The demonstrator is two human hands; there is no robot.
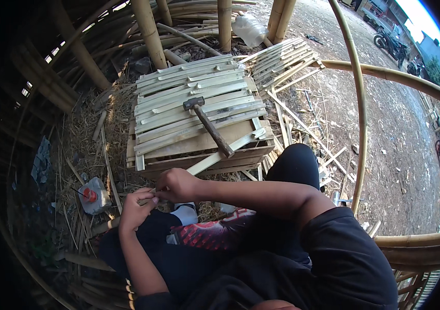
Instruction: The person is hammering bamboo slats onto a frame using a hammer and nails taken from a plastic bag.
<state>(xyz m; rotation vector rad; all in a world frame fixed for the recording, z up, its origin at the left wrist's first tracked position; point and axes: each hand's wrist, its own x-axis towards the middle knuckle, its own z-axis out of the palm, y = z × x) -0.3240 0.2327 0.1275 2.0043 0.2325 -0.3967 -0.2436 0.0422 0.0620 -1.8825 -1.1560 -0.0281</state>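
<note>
A pale split bamboo strip slants from the near right corner of a slatted wooden crate down to my hands. My right hand is closed around its lower part. Fingers of my left hand pinch together right beside it, touching the right hand's fingertips; the strip's near end is mostly hidden there. On the crate top lie several pale bamboo slats side by side. A hammer with a dark metal head and wooden handle rests across them, its handle end by the held strip.
More slats form a second panel behind the crate. Loose strips litter the ground at right. A clear plastic jug lies beyond. A container with a red top stands at left. Bamboo posts and a curved pole frame the space.
</note>
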